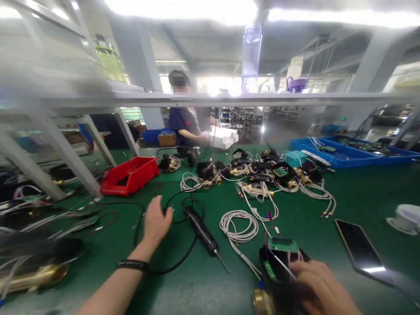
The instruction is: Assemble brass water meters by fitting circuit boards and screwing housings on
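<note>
My left hand (pixel 157 222) is over the green mat, left of a black electric screwdriver (pixel 201 229). Its thumb stands apart from its fingers, and I see nothing in it. The screwdriver lies with its thin bit towards me and its black cord looped around it. At the lower right, my right hand (pixel 323 282) grips a black device housing (pixel 278 280), partly hidden behind the fingers. A green circuit board (pixel 282 245) sits at its top, with wires and a green cylindrical part below. A brass fitting (pixel 259 301) sticks out of its near end. A coiled white cable (pixel 239 226) runs to it.
Several similar brass-fitted units (pixel 259 175) with cables lie across the back. A red bin (pixel 129 176) stands at left, blue trays (pixel 348 151) at back right. A phone (pixel 359 247) and white spool (pixel 407 218) lie at right. A shelf (pixel 210 100) crosses above; a person (pixel 183 122) is beyond it.
</note>
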`<action>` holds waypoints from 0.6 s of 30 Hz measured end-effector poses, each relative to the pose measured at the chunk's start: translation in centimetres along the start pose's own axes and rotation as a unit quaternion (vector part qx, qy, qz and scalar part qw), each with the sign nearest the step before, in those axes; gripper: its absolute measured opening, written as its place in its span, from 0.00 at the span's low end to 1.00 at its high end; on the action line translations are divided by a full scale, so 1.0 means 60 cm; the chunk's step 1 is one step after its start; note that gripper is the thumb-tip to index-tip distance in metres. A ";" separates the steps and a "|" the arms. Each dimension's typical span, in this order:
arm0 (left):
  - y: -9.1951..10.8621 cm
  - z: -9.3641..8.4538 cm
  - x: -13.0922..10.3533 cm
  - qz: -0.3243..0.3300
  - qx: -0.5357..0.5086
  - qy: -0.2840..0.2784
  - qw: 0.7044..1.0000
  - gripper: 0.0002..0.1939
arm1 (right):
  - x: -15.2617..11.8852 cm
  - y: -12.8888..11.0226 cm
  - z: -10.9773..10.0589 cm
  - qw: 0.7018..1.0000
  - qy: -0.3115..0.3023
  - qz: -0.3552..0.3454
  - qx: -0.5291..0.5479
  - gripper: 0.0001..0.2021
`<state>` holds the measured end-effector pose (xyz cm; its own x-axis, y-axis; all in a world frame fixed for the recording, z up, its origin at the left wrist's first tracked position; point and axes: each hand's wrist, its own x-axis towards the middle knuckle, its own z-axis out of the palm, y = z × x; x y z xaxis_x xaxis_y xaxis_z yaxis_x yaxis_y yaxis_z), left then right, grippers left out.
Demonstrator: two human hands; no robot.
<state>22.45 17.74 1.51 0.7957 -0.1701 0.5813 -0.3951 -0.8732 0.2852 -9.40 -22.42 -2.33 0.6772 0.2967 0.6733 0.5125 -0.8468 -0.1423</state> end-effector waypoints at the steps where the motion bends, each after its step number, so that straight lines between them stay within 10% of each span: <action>1: 0.050 0.008 -0.020 0.066 -0.009 -0.040 0.997 0.29 | -0.007 0.001 0.005 1.000 0.008 0.005 0.008 0.10; 6: 0.256 0.070 -0.108 0.358 0.004 -0.264 0.896 0.32 | -0.040 -0.004 0.028 0.997 0.073 -0.006 0.001 0.09; 11: 0.323 0.092 -0.109 0.380 0.034 -0.284 0.880 0.15 | -0.069 -0.020 0.018 0.978 0.209 0.013 -0.023 0.06; 18: 0.399 -0.067 -0.080 0.418 -0.088 -0.181 0.886 0.16 | -0.133 0.026 -0.075 0.933 0.247 0.248 -0.083 0.14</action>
<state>7.31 -0.52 8.63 0.2739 -0.8868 0.3724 -0.9558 -0.2939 0.0030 -16.35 -28.11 -4.65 0.4617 -0.3546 0.8131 0.0855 -0.8946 -0.4387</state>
